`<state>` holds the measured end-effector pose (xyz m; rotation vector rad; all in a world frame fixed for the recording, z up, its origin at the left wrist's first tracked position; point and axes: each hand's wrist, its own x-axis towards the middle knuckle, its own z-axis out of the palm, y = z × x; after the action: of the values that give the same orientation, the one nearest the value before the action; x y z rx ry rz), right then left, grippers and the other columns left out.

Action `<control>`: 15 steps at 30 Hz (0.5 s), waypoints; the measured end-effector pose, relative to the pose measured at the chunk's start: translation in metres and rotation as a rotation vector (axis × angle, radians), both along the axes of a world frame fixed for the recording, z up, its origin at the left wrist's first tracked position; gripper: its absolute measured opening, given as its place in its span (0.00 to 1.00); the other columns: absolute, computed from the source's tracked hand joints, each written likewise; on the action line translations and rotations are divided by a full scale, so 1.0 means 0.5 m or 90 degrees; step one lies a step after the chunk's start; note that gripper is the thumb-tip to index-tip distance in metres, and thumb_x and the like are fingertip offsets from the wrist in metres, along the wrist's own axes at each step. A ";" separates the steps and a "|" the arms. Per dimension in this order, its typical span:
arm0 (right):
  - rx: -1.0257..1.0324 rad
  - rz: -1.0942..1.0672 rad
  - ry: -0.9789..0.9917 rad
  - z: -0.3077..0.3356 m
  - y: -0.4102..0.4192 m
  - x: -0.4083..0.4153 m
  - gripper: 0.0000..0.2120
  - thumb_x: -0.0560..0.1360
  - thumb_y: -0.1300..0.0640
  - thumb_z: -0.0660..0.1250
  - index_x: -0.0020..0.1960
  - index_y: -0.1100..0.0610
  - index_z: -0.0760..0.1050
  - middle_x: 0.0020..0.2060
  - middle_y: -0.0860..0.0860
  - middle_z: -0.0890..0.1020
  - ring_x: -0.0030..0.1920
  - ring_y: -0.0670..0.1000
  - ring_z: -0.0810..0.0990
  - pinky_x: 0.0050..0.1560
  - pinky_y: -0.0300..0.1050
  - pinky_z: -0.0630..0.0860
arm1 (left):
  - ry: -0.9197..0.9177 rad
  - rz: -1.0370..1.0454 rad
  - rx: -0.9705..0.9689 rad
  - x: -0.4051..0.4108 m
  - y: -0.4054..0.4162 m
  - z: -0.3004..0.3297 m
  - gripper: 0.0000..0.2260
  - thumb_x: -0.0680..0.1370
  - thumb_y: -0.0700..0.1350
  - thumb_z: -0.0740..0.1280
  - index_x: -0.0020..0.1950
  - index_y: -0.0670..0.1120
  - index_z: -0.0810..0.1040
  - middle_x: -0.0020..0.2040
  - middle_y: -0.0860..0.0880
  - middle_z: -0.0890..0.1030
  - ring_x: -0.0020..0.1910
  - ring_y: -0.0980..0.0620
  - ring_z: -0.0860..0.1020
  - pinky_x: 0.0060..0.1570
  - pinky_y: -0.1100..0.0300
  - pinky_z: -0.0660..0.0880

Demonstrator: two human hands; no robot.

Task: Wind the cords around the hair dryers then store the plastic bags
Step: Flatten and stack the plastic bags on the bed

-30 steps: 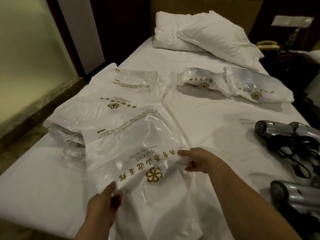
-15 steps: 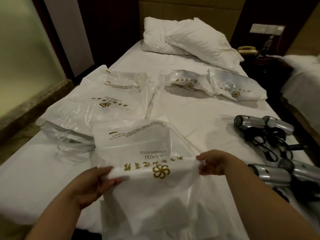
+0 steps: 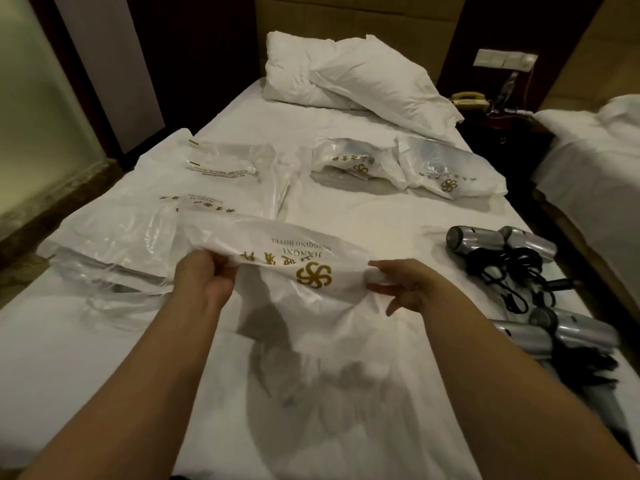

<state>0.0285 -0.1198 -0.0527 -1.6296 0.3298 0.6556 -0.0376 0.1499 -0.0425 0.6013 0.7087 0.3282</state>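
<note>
I hold one white plastic bag (image 3: 311, 268) up over the bed (image 3: 363, 220), with both my hands at its top edge. My left hand (image 3: 204, 278) grips the left side of the edge, the fingers curled round the bunched plastic. My right hand (image 3: 401, 284) pinches the right side between the thumb and the first fingers, while the other fingers are spread a little below. The bag hangs down in front of me, and its lower part lies on the sheet between my arms. On it I see a gold flower logo and gold letters, upside down from my side. To the left, on the bed, a pile of flat plastic bags (image 3: 166, 216) of the same kind lies, with the same gold print. Farther away, near the middle of the bed, two filled bags (image 3: 408, 168) lie side by side, touching each other; I cannot tell what is inside them. On the right side of the bed two silver hair dryers (image 3: 498, 242) lie together with black cords (image 3: 512, 275) tangled loosely beside them, not wound. Nearer to me, at the right edge of the bed, more silver hair dryers (image 3: 561, 336) lie, also with dark cords. At the head of the bed two white pillows (image 3: 353, 79) lie, one leaning on the other. A telephone (image 3: 469, 98) stands on the dark nightstand (image 3: 509, 129) to the right.
</note>
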 end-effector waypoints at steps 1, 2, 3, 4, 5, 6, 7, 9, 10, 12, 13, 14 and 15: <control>0.050 -0.047 -0.038 0.001 0.006 0.003 0.05 0.77 0.65 0.62 0.43 0.60 0.74 0.41 0.55 0.78 0.37 0.52 0.79 0.28 0.46 0.71 | -0.028 0.025 -0.020 0.010 -0.003 0.003 0.15 0.76 0.28 0.56 0.50 0.44 0.78 0.46 0.44 0.80 0.43 0.48 0.79 0.46 0.52 0.80; 0.126 -0.119 -0.074 -0.001 0.012 0.005 0.08 0.76 0.69 0.59 0.40 0.61 0.72 0.38 0.56 0.76 0.36 0.53 0.77 0.30 0.47 0.70 | -0.053 0.041 -0.038 0.018 -0.007 0.005 0.16 0.75 0.27 0.56 0.50 0.43 0.78 0.47 0.44 0.80 0.44 0.48 0.79 0.45 0.54 0.81; 0.223 -0.200 -0.106 -0.004 0.019 0.003 0.10 0.74 0.72 0.57 0.38 0.61 0.70 0.36 0.57 0.75 0.35 0.54 0.75 0.33 0.47 0.71 | -0.072 0.052 -0.048 0.020 -0.010 0.002 0.18 0.75 0.26 0.55 0.50 0.43 0.78 0.47 0.45 0.80 0.44 0.48 0.79 0.44 0.56 0.81; 0.306 -0.265 -0.126 -0.012 0.025 -0.003 0.12 0.73 0.75 0.55 0.39 0.62 0.70 0.36 0.57 0.75 0.36 0.55 0.75 0.36 0.46 0.73 | -0.080 0.062 -0.051 0.018 -0.014 -0.007 0.19 0.74 0.25 0.54 0.49 0.44 0.78 0.46 0.45 0.81 0.44 0.48 0.79 0.41 0.56 0.81; 0.374 -0.309 -0.141 -0.026 0.029 -0.013 0.13 0.71 0.76 0.53 0.41 0.62 0.71 0.37 0.58 0.77 0.37 0.55 0.76 0.38 0.44 0.76 | -0.082 0.058 -0.048 0.011 -0.021 -0.019 0.20 0.73 0.24 0.54 0.48 0.44 0.78 0.45 0.45 0.81 0.43 0.49 0.80 0.38 0.57 0.81; 0.429 -0.336 -0.146 -0.042 0.030 -0.031 0.16 0.70 0.77 0.52 0.44 0.62 0.73 0.38 0.58 0.79 0.39 0.56 0.78 0.38 0.44 0.79 | -0.084 0.054 -0.047 -0.005 -0.027 -0.039 0.20 0.73 0.25 0.55 0.48 0.45 0.79 0.45 0.46 0.82 0.43 0.49 0.80 0.36 0.59 0.81; 0.470 -0.357 -0.142 -0.063 0.028 -0.053 0.19 0.68 0.77 0.51 0.48 0.61 0.74 0.39 0.58 0.82 0.39 0.56 0.81 0.37 0.44 0.80 | -0.081 0.043 -0.036 -0.027 -0.034 -0.062 0.18 0.73 0.26 0.58 0.49 0.46 0.79 0.45 0.47 0.83 0.42 0.50 0.81 0.36 0.60 0.81; 0.504 -0.391 -0.122 -0.115 0.010 -0.109 0.26 0.62 0.76 0.54 0.54 0.58 0.75 0.41 0.56 0.84 0.40 0.56 0.83 0.37 0.46 0.82 | -0.064 -0.008 0.003 -0.083 -0.052 -0.116 0.13 0.69 0.31 0.67 0.48 0.47 0.81 0.44 0.49 0.85 0.40 0.53 0.83 0.38 0.61 0.81; 0.486 -0.402 -0.106 -0.146 -0.004 -0.141 0.29 0.61 0.76 0.55 0.57 0.57 0.75 0.44 0.56 0.84 0.42 0.57 0.83 0.38 0.47 0.82 | -0.034 -0.030 0.020 -0.118 -0.061 -0.139 0.11 0.69 0.33 0.68 0.46 0.47 0.81 0.41 0.49 0.85 0.37 0.55 0.83 0.37 0.62 0.81; 0.371 -0.397 -0.059 -0.199 -0.029 -0.203 0.26 0.66 0.78 0.56 0.60 0.61 0.73 0.48 0.58 0.81 0.46 0.59 0.80 0.41 0.50 0.81 | 0.108 -0.051 0.084 -0.179 -0.061 -0.203 0.17 0.76 0.29 0.60 0.40 0.47 0.82 0.36 0.47 0.82 0.29 0.60 0.80 0.29 0.68 0.77; 0.293 -0.386 -0.040 -0.220 -0.040 -0.228 0.22 0.68 0.77 0.57 0.59 0.64 0.73 0.48 0.60 0.81 0.46 0.59 0.79 0.43 0.51 0.79 | 0.190 -0.085 0.131 -0.204 -0.057 -0.235 0.19 0.77 0.28 0.56 0.40 0.44 0.82 0.37 0.44 0.79 0.27 0.61 0.79 0.28 0.69 0.76; 0.223 -0.367 -0.032 -0.237 -0.051 -0.247 0.17 0.70 0.76 0.60 0.56 0.65 0.74 0.48 0.61 0.80 0.46 0.59 0.79 0.45 0.51 0.77 | 0.245 -0.111 0.170 -0.222 -0.051 -0.259 0.16 0.77 0.27 0.55 0.43 0.39 0.80 0.39 0.42 0.77 0.30 0.58 0.80 0.31 0.67 0.76; 0.153 -0.341 -0.040 -0.245 -0.060 -0.259 0.12 0.71 0.74 0.62 0.52 0.64 0.75 0.48 0.61 0.80 0.46 0.59 0.79 0.46 0.52 0.76 | 0.289 -0.131 0.193 -0.232 -0.043 -0.274 0.12 0.76 0.27 0.57 0.49 0.35 0.79 0.40 0.40 0.78 0.35 0.51 0.80 0.36 0.61 0.77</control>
<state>-0.1011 -0.1496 -0.1754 -1.2542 0.5910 0.2242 -0.1534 0.1282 -0.1796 1.0487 1.0316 0.1039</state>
